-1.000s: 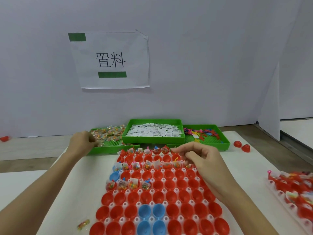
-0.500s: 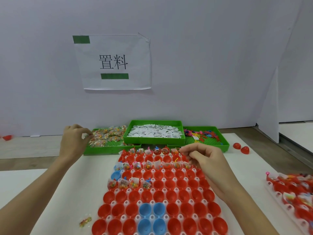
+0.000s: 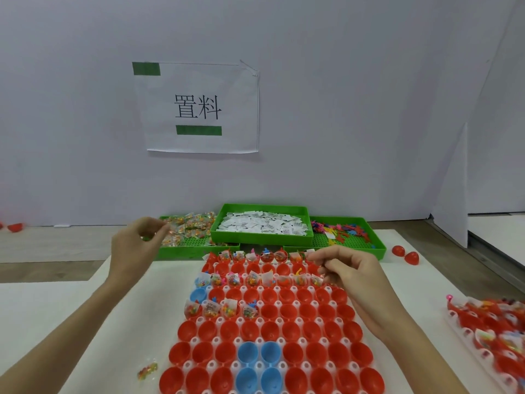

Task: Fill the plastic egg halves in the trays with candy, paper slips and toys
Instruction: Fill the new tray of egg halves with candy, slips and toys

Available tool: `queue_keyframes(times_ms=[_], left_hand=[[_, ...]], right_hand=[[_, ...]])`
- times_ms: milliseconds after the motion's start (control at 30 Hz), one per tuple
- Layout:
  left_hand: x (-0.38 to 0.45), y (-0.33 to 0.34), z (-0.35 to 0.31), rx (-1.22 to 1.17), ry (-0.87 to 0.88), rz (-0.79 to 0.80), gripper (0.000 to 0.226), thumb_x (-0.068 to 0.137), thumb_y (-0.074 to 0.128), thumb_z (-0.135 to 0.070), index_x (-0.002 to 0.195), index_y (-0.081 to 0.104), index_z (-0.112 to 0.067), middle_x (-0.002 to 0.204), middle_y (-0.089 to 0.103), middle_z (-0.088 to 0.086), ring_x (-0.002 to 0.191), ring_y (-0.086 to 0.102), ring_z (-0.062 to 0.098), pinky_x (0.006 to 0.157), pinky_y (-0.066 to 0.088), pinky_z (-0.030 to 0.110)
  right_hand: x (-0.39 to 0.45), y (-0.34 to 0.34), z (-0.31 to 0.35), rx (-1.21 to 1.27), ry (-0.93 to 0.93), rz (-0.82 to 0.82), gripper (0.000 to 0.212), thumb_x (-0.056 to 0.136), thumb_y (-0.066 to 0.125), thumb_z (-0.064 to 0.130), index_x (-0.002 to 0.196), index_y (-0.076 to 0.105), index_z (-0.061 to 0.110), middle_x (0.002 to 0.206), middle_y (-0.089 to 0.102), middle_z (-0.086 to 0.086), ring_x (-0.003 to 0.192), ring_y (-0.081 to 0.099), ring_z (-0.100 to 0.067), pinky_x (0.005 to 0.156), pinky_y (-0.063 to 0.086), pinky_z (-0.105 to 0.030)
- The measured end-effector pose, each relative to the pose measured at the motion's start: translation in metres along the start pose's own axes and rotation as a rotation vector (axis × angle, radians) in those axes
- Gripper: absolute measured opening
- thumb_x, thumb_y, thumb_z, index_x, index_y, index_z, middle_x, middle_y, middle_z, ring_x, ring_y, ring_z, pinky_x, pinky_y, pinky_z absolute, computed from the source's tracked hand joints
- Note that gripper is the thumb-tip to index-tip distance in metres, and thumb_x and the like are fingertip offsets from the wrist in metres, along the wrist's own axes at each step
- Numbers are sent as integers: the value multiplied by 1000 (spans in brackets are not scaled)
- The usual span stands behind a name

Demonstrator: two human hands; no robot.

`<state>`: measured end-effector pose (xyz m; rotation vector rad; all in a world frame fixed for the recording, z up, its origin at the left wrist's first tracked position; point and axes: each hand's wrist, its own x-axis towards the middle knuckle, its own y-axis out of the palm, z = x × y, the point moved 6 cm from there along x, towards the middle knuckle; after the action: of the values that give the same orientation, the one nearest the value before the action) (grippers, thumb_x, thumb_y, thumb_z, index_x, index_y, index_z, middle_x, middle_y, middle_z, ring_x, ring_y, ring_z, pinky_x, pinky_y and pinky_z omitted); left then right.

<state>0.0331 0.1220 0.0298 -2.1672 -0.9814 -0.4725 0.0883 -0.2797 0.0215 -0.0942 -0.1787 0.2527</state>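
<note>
While most cups in the egg tray [image 3: 264, 331] on the counter [image 3: 113, 308] sit bare, the head view shows only the rows toward 12 o'clock and a short run at 9 o'clock of the tray holding candy, slips and toys. At 10 o'clock the left hand [image 3: 136, 245] hangs beside the candy bin [image 3: 196, 245], its grip pinching what looks like a candy packet [image 3: 167, 231], though blur hides the detail. At 2 o'clock of the tray the right hand [image 3: 352, 277] curls over the upper rows; whether its grip holds anything I cannot tell. The slip bin [image 3: 264, 237] and toy bin [image 3: 369, 248] lie at 12 and 1 o'clock. Judging by this, candy-loading is under way; next, the packet needs carrying to an unfilled red half [image 3: 287, 295].
</note>
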Motion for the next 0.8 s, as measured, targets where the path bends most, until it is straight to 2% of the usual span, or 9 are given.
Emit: queue_keyframes(times_ms=[67,167,233,333,433,533,733,800], left_hand=[[-33,5,-14,-197,-45,61,8,93,76,-17,91,76,-24,79,76,-3,70,68,8,63,55,18],[-84,10,-38,-422,-76,168,24,92,73,-16,105,78,-35,89,79,-5,72,70,8,65,57,16],[-104,12,-54,-467,-78,208,26,91,74,-18,103,80,-41,92,79,-8,79,72,4,69,57,13],[-114,11,-73,-484,-14,253,18,88,75,-20,92,80,-38,89,79,-6,83,73,8,71,57,16],[-116,7,-78,-520,13,278,9,83,78,-25,88,78,-33,85,78,-2,80,73,13,70,56,17],[-119,5,-73,-496,39,297,12,83,80,-24,93,78,-30,89,79,-2,84,74,18,75,55,19],[-120,1,-71,-492,79,266,12,83,79,-30,96,78,-31,90,79,-4,85,74,18,75,54,19],[-120,1,-71,-491,86,266,13,83,79,-33,95,77,-32,88,79,-5,85,74,17,74,53,17]], right_hand=[[1,-1,1,-66,-36,-21,44,98,52,-6,85,82,24,93,79,4,80,70,-7,67,56,-18],[2,3,4,-191,-116,-32,38,99,56,-3,95,80,26,92,78,10,87,71,-3,70,55,-13],[5,8,4,-244,-133,-24,36,99,56,-2,99,78,26,92,77,14,90,71,-1,74,54,-12],[14,15,5,-335,-149,-28,34,100,56,-2,103,77,25,90,76,18,89,70,3,76,54,-11],[35,23,11,-458,-181,-55,28,100,58,5,110,76,24,90,76,11,88,70,-2,82,59,-21],[74,35,17,-631,-179,-30,24,101,60,13,121,73,19,112,74,4,100,68,-10,95,57,-32],[145,57,7,-962,-73,124,31,101,62,15,130,68,4,132,68,-13,115,67,-26,104,50,-36],[156,60,-2,-1074,-20,187,32,98,68,22,119,71,-1,130,68,-20,108,68,-29,99,52,-38]])
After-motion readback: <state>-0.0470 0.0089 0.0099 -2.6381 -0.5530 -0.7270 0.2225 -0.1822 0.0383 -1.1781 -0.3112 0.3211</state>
